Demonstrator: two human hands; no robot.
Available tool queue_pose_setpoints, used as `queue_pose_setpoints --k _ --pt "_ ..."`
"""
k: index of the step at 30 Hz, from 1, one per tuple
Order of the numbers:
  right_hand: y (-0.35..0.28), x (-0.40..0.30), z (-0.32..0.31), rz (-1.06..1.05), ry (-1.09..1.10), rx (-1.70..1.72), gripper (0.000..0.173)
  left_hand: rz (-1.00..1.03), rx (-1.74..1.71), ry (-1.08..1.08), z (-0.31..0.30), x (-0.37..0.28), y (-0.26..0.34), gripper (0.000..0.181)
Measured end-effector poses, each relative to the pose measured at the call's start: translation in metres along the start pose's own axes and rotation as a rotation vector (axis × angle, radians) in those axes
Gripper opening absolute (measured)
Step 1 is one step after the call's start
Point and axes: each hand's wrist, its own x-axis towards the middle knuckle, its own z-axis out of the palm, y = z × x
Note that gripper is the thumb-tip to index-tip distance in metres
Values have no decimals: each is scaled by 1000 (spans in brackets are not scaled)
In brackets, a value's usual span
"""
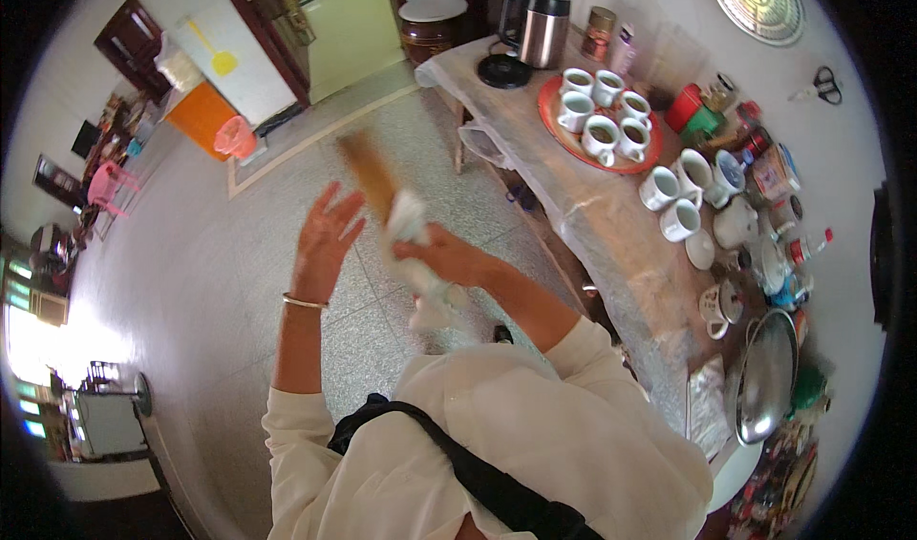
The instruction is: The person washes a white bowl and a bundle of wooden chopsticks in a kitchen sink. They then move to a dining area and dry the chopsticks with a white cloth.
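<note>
My right hand [448,252] grips a whitish cloth [408,214], which hangs down below the fingers. A brown, elongated object [369,171] extends from the cloth towards the upper left; motion blur hides what it is. Just left of it, my left hand [326,232] is raised with its fingers apart and nothing in it, a bangle around the wrist. To the right, on the plastic-covered table, a red-rimmed round tray [548,121] bears several white mugs [600,135] with dark contents.
An electric kettle [546,28] stands beside its black base [503,71] at the table's far end. More white mugs [659,187], a teapot [736,223], jars and a steel tray [768,375] line the wall side. A pink bin [235,137] stands on the floor.
</note>
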Motion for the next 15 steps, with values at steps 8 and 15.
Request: queue_pose_setpoints --k 8,15 --pt "-5 -18 29 227 -393 409 32 -22 -186 319 33 22 10 31" --pt "4 -33 29 149 -247 213 35 43 -206 327 30 29 10 28"
